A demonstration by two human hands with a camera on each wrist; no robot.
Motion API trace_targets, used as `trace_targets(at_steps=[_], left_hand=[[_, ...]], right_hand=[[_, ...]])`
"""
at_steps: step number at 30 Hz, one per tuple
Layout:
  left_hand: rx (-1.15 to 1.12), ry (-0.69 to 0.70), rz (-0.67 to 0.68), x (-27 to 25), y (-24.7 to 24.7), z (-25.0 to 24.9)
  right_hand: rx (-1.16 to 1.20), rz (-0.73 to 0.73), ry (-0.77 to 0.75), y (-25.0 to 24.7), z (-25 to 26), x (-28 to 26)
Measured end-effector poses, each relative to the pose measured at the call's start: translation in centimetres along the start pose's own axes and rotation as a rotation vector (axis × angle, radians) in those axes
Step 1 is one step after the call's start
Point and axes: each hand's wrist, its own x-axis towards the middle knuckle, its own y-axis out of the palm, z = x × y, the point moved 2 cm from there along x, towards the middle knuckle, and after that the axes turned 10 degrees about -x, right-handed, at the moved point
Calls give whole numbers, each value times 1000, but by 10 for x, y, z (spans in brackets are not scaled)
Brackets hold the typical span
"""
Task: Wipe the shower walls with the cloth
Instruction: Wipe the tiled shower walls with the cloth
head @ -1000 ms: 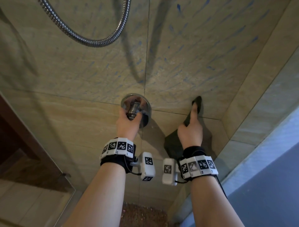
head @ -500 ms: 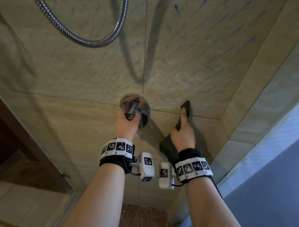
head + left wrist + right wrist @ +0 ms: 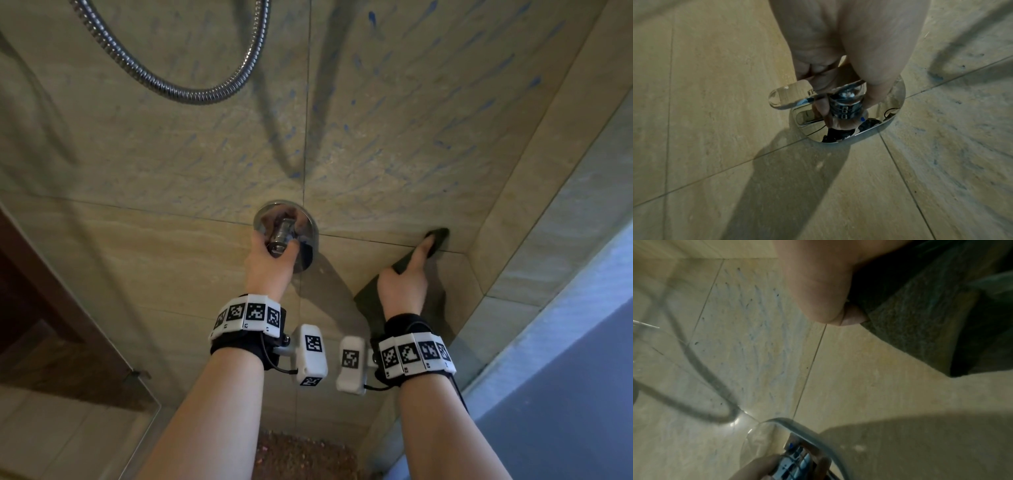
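The tiled shower wall [image 3: 394, 130] fills nearly everything, its upper tiles speckled with blue streaks that look like sprayed cleaner waiting to be taken off, while the tile below the horizontal grout line looks plain. A ribbed metal shower hose [image 3: 191, 90] hangs in a loop high on the wall, well apart from both hands, so it does not block the patch in hand. Lower down sits the round chrome valve plate [image 3: 305, 253] with its lever handle [image 3: 789, 97]; the left hand [image 3: 270, 267] has its fingers curled round the valve's knob, seemingly as a brace while the other arm reaches (whether it is also turning the valve cannot be told). To the right, near the corner where the side wall meets, the dark green cloth [image 3: 370, 298] lies flat against the tile, spread under the right hand [image 3: 404, 287]. That hand is mostly extended, forefinger straight and pressing the cloth's upper tip onto the grout line; the right wrist view shows the thumb [image 3: 824, 293] lying at the cloth's edge [image 3: 910, 331], so it seems to be pushing the fabric rather than gripping it. The flat spread likely gives the widest contact for each pass, and the streaked tiles above look not yet wiped.
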Motion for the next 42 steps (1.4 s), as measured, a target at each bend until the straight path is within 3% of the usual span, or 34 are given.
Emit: trace_targets(at_steps=[8, 14, 17, 21, 26, 30, 33, 38, 42], left_hand=[[11, -9, 7, 2, -1, 3], [9, -9, 11, 1, 0, 2], [11, -8, 11, 0, -1, 1], [15, -25, 17, -2, 0, 0], [20, -34, 15, -3, -1, -2], [17, -33, 4, -3, 0, -2], [16, -35, 4, -3, 0, -3], [27, -46, 14, -4, 0, -4], [29, -52, 15, -4, 0, -5]], right_hand=[[-125, 170, -151, 5, 7, -2], [-139, 88, -202, -12, 15, 3], [-101, 105, -245, -14, 23, 7], [-252, 153, -309, -9, 26, 3], [-406, 137, -258, -5, 6, -1], [-218, 50, -181, -17, 12, 9], [-193, 92, -223, -15, 22, 6], [-400, 184, -273, -7, 17, -4], [-435, 72, -271, -21, 17, 1]])
